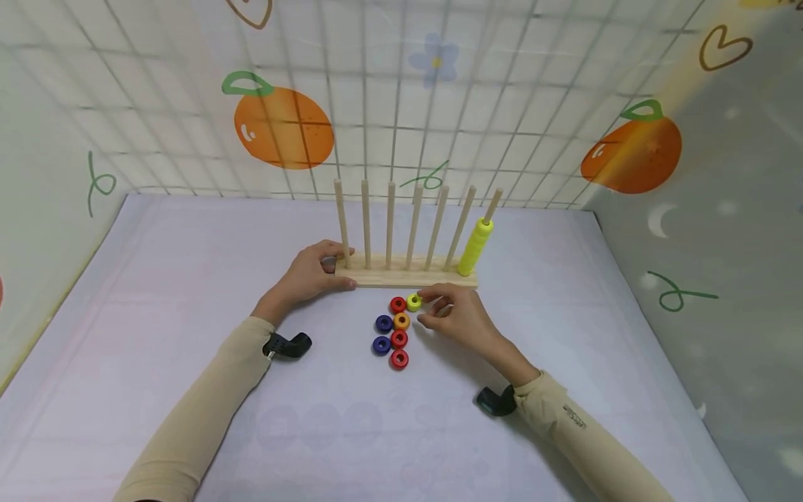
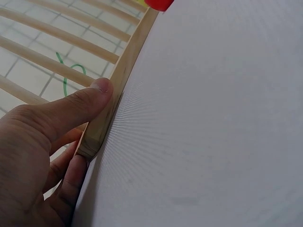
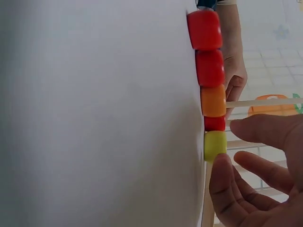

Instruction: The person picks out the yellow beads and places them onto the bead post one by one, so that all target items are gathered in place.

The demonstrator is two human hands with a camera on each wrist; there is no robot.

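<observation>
A wooden rack [image 1: 408, 279] with several upright pegs stands at mid-table. Its rightmost peg carries a stack of yellow beads [image 1: 475, 247]. My left hand [image 1: 314, 268] grips the left end of the base; the thumb [image 2: 97, 94] presses on its front side. In front of the rack, my right hand [image 1: 461, 314] is beside a loose yellow bead [image 1: 413, 302]. One fingertip [image 3: 220, 165] appears to touch that bead, while the thumb stays apart from it. Red beads [image 1: 399, 359], blue beads [image 1: 381, 345] and an orange bead [image 1: 401, 321] lie close together there.
Behind the rack rises a backdrop with a grid and orange prints [image 1: 285, 129]. A grey side panel [image 1: 702, 244] borders the right of the white table [image 1: 351, 446]. Black wrist devices [image 1: 495, 402] stick out from both sleeves.
</observation>
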